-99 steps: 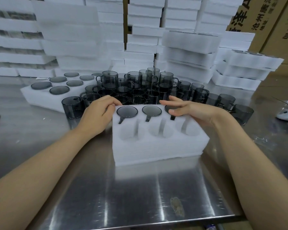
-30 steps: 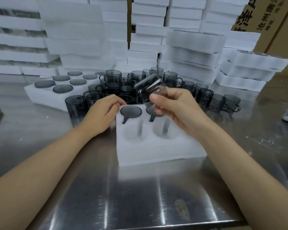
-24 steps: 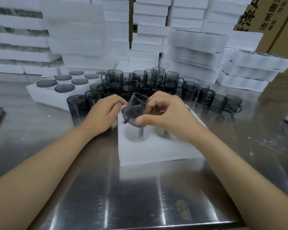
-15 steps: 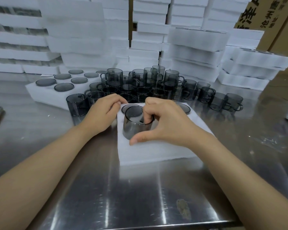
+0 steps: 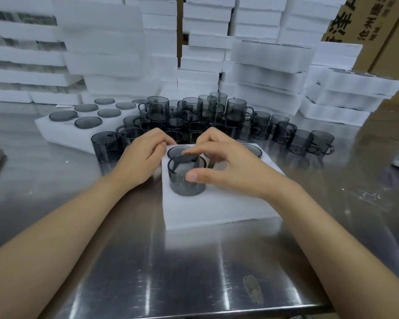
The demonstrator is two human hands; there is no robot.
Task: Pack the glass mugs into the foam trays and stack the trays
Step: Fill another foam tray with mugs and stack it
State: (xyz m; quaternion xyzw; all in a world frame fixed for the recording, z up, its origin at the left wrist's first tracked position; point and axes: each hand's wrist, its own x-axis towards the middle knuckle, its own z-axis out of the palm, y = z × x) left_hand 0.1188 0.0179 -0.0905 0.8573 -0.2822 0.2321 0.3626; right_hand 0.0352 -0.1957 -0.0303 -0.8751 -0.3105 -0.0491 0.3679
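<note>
Right hand (image 5: 228, 171) pinches the mug (image 5: 184, 180), thumb on its near wall. A second ago the mug was tipped in the air, now it sits upright, partway into the foam tray's (image 5: 217, 208) near-left pocket. Left hand (image 5: 141, 162) grips the tray's far-left corner, so probably one push seats it.

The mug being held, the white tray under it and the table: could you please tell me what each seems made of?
Mug: apparently smoky grey glass, see-through and glossy. Tray: white foam, matt, with a soft fuzzy surface. Table: probably stainless steel, brushed, mirroring lights and tray.
</note>
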